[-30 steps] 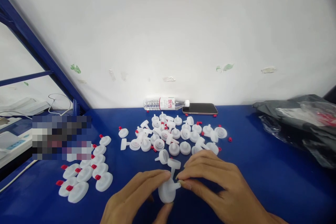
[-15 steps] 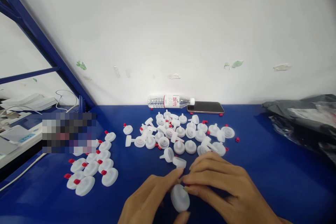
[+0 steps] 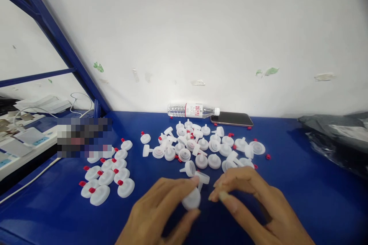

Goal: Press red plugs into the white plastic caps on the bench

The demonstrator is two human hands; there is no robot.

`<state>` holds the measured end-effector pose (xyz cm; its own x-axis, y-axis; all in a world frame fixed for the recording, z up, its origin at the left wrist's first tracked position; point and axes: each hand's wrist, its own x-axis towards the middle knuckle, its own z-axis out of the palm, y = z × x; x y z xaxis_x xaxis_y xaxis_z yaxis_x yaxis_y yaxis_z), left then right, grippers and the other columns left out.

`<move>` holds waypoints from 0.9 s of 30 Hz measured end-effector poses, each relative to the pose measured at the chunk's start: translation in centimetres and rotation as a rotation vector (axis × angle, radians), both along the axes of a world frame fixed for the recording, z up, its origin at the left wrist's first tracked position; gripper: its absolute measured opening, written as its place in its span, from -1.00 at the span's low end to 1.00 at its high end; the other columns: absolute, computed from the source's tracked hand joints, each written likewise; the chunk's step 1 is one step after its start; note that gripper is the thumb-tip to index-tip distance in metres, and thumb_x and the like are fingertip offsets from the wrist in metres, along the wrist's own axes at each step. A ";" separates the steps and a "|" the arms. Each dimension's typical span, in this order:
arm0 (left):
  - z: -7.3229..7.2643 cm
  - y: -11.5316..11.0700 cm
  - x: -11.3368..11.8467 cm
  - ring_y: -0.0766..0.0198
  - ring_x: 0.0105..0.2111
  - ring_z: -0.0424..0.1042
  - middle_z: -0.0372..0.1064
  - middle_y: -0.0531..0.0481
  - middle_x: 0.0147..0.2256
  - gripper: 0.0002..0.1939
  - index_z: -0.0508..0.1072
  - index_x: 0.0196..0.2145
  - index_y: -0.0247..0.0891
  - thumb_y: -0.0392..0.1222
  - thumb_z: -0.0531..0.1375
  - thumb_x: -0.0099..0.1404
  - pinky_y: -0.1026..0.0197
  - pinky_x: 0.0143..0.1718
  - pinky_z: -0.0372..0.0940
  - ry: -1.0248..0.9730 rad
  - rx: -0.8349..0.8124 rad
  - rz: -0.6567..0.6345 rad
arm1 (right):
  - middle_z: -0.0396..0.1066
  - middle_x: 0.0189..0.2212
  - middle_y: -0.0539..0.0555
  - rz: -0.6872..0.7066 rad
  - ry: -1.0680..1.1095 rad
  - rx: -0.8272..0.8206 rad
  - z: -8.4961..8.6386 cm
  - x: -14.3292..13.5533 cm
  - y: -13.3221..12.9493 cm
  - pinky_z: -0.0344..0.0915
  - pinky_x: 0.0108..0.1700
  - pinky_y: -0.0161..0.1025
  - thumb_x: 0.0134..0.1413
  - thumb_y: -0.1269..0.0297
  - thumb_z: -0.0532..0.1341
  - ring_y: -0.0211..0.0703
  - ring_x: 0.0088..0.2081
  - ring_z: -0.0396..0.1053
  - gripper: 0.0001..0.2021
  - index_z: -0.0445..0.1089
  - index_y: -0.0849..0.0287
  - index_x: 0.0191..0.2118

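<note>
Between the thumb and fingers of my left hand (image 3: 163, 208) is a white spout cap (image 3: 192, 199), its round base facing me and slightly blurred. Fingers cover its spout end. To the right of it, apart from the cap, my right hand (image 3: 253, 203) has its thumb and fingertips drawn together in a pinch. Whatever lies between those fingertips, if anything, is hidden. Just beyond my hands a pile of white spout caps (image 3: 214, 161) is spread over the blue table (image 3: 161, 222), with small red tips (image 3: 268, 157) scattered among them.
At the left stand several white caps fitted with red tips (image 3: 125, 188). A water bottle (image 3: 178, 110) and a phone (image 3: 232, 119) lie by the wall. Black plastic bags (image 3: 333, 138) are at the right; a power strip (image 3: 37, 141) and cable are at the far left.
My right hand has come away from the white spout cap and moved right. My left hand keeps the cap and has tilted it slightly. The view has shifted a little.
</note>
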<state>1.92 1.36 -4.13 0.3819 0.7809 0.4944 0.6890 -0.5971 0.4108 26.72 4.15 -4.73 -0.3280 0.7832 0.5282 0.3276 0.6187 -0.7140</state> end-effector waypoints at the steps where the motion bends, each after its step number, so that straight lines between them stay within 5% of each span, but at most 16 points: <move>1: 0.1 0.3 -0.5 0.32 -0.14 0.64 0.62 0.15 0.01 -0.49 0.32 0.30 0.15 -0.17 0.29 0.47 0.38 -0.07 0.52 0.021 0.005 0.070 | 0.61 -0.25 -0.17 -0.022 -0.018 0.004 0.0 0.0 0.0 0.50 -0.07 -0.47 0.45 0.29 0.19 -0.37 -0.21 0.63 -0.88 0.38 -0.11 -0.01; 7: -0.1 2.5 -3.3 0.28 -0.43 0.64 0.64 0.10 0.00 -0.67 0.49 0.09 0.02 -0.22 0.17 0.42 0.27 -0.37 0.54 0.211 0.083 0.326 | 0.59 -0.23 -0.16 -0.128 -0.116 0.134 0.0 0.1 0.3 0.49 -0.11 -0.51 0.44 0.34 0.15 -0.39 -0.21 0.60 -0.83 0.37 -0.11 0.00; 14: 0.0 2.9 -4.5 0.16 -0.51 0.63 0.62 0.10 -0.40 -0.86 0.50 -0.27 -0.11 -0.21 0.12 0.36 0.19 -0.52 0.46 0.308 0.032 0.393 | 0.57 0.16 -0.05 -0.063 -0.474 0.437 -0.5 -0.2 1.3 0.39 0.24 -0.19 0.44 0.31 0.19 -0.15 0.16 0.51 -0.69 0.41 0.00 0.22; 18: -0.2 2.7 -5.5 0.03 -0.39 0.68 0.67 -0.05 -0.26 -0.70 0.56 -0.07 -0.15 -0.19 0.05 0.41 0.07 -0.43 0.51 0.348 0.053 0.450 | 0.63 -0.03 -0.16 -0.023 -0.429 0.473 -0.7 -0.2 1.4 0.23 0.26 -0.29 0.51 0.37 0.13 -0.31 0.02 0.55 -0.76 0.49 0.01 0.11; 23: 0.2 2.0 -4.8 -0.14 -0.03 0.62 0.56 -0.23 0.03 -0.66 0.50 0.13 -0.16 -0.08 0.06 0.53 -0.16 -0.08 0.54 0.423 0.292 0.415 | 0.62 -0.17 -0.16 -0.011 -0.425 0.485 -0.8 -0.3 1.6 0.09 0.29 -0.25 0.59 0.36 0.02 -0.35 -0.15 0.57 -0.71 0.49 0.07 0.11; 27: 0.8 0.9 -1.7 0.11 0.02 0.53 0.47 -0.15 0.02 -0.77 0.48 0.08 -0.16 -0.21 0.13 0.54 0.11 0.00 0.52 0.273 0.314 0.242 | 0.63 -0.15 -0.08 -0.063 -0.487 0.534 -1.2 -0.3 1.6 0.15 0.22 -0.20 0.61 0.32 -0.01 -0.26 -0.12 0.56 -0.68 0.46 0.14 0.17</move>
<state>0.20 2.22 -3.34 0.3564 0.6921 0.6277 0.8810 -0.4727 0.0210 26.46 5.73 -5.89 -0.5862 0.4842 0.6495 0.5782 0.8116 -0.0832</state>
